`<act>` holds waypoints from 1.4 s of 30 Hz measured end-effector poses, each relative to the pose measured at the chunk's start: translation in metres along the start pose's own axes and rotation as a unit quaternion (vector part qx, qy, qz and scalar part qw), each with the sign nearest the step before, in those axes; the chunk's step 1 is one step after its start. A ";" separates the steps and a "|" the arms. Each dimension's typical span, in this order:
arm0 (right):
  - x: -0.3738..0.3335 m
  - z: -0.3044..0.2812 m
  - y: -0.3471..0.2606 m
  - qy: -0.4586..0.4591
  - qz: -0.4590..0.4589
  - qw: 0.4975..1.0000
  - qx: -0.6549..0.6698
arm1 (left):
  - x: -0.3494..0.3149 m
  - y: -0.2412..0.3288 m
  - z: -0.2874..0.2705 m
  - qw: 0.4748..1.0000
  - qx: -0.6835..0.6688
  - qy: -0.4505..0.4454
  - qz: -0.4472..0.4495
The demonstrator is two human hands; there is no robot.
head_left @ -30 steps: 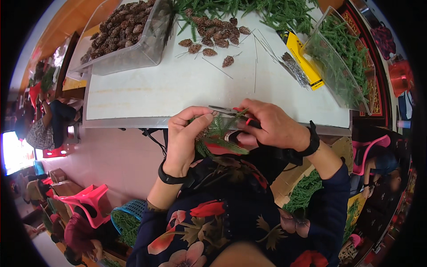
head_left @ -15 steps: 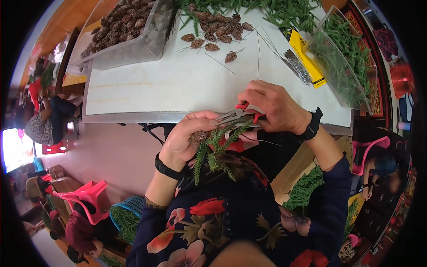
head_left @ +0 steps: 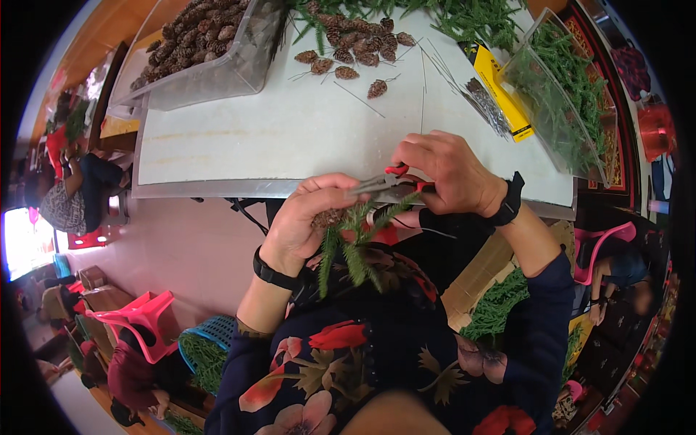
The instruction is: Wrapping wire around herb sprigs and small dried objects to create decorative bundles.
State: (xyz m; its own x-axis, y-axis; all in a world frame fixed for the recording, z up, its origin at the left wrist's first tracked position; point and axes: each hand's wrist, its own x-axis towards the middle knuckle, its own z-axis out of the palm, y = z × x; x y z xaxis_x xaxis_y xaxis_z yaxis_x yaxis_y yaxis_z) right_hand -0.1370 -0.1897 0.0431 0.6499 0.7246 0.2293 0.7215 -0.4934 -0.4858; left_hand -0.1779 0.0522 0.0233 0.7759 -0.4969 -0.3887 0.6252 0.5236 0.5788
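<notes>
My left hand point(head_left: 308, 214) is closed around a brown pine cone point(head_left: 328, 220), from which a green artificial pine sprig point(head_left: 355, 250) hangs toward my lap. In my right hand point(head_left: 453, 174) are red-handled pliers point(head_left: 384, 183), their metal jaws reaching to the fingertips of my left hand. Between those fingertips and the jaws I cannot make out what is gripped. Both hands are just off the table's near edge. Beyond them on the white table point(head_left: 217, 148) lie several loose pine cones point(head_left: 355, 43) with thin wires attached.
A clear bin of pine cones point(head_left: 246, 69) stands at the far left. Another clear bin with green sprigs point(head_left: 558, 87) stands at the right, beside a yellow packet point(head_left: 500, 90) and a wire bundle point(head_left: 484, 105). A pink chair point(head_left: 148, 326) and blue basket point(head_left: 206, 351) stand lower left.
The plier jaws have come closer together at my left fingertips. The sprig has shifted slightly and looks blurred; both hands keep nearly the same place.
</notes>
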 end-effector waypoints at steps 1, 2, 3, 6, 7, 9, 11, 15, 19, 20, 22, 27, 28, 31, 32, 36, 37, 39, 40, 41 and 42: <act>0.000 0.001 -0.004 0.000 -0.003 1.000 0.001 | -0.001 0.000 0.003 0.999 0.002 0.026 0.019; -0.002 0.002 -0.010 -0.024 0.060 0.997 0.042 | -0.001 -0.002 0.005 0.999 0.002 0.025 0.020; -0.003 0.004 -0.017 -0.048 0.122 0.988 0.083 | -0.001 -0.003 0.006 0.986 0.127 0.065 0.089; -0.001 0.002 -0.026 -0.063 0.221 0.959 0.165 | 0.000 -0.008 0.010 0.894 0.365 0.139 0.220; -0.001 0.000 -0.027 -0.055 0.259 0.942 0.207 | 0.001 -0.010 0.010 0.917 0.308 0.146 0.206; -0.001 -0.002 -0.031 -0.047 0.295 0.922 0.248 | 0.001 -0.012 0.010 0.953 0.189 0.158 0.174; -0.002 -0.005 -0.033 -0.033 0.292 0.935 0.199 | 0.002 -0.012 0.011 0.951 0.189 0.159 0.184; -0.008 0.002 -0.042 -0.011 0.250 0.962 0.109 | 0.002 -0.012 0.011 0.944 0.196 0.166 0.209; -0.011 0.007 -0.042 -0.001 0.226 0.970 0.095 | 0.001 -0.012 0.011 0.933 0.236 0.171 0.214; -0.011 0.007 -0.042 -0.001 0.223 0.969 0.106 | -0.001 -0.012 0.010 0.927 0.263 0.173 0.204; -0.009 0.005 -0.043 -0.020 0.236 0.965 0.112 | -0.002 -0.012 0.010 0.921 0.291 0.174 0.195; -0.006 0.002 -0.041 -0.046 0.272 0.950 0.144 | -0.001 -0.010 0.011 0.954 0.241 0.086 0.156; -0.007 0.002 -0.041 -0.040 0.276 0.948 0.155 | -0.001 -0.008 0.010 0.969 0.199 0.066 0.132; -0.009 0.002 -0.040 -0.044 0.281 0.947 0.150 | 0.000 -0.009 0.008 0.980 0.157 0.052 0.111; -0.010 0.002 -0.040 -0.047 0.283 0.947 0.148 | 0.000 -0.011 0.007 0.979 0.157 0.059 0.115; -0.019 0.002 -0.040 -0.049 0.263 0.959 0.091 | 0.000 -0.015 0.009 0.969 0.182 0.082 0.147; -0.020 0.002 -0.039 -0.049 0.263 0.959 0.090 | 0.001 -0.016 0.010 0.963 0.194 0.090 0.162; -0.021 0.003 -0.038 -0.052 0.271 0.957 0.091 | 0.001 -0.017 0.012 0.963 0.193 0.091 0.163; -0.022 0.003 -0.038 -0.053 0.275 0.955 0.092 | 0.001 -0.017 0.013 0.963 0.193 0.092 0.164; -0.022 0.003 -0.038 -0.053 0.276 0.955 0.093 | 0.001 -0.017 0.013 0.963 0.192 0.094 0.165; -0.022 0.003 -0.038 -0.051 0.271 0.957 0.092 | 0.000 -0.017 0.014 0.963 0.193 0.094 0.164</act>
State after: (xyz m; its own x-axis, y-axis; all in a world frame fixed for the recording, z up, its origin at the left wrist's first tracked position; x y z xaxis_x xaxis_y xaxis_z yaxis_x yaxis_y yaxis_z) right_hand -0.1791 -0.1854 0.0536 0.8833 0.4337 -0.1781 0.2239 -0.7240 -0.6524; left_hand -0.1896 0.0332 0.0229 0.9504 -0.1963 -0.2414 0.2945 0.3173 0.9015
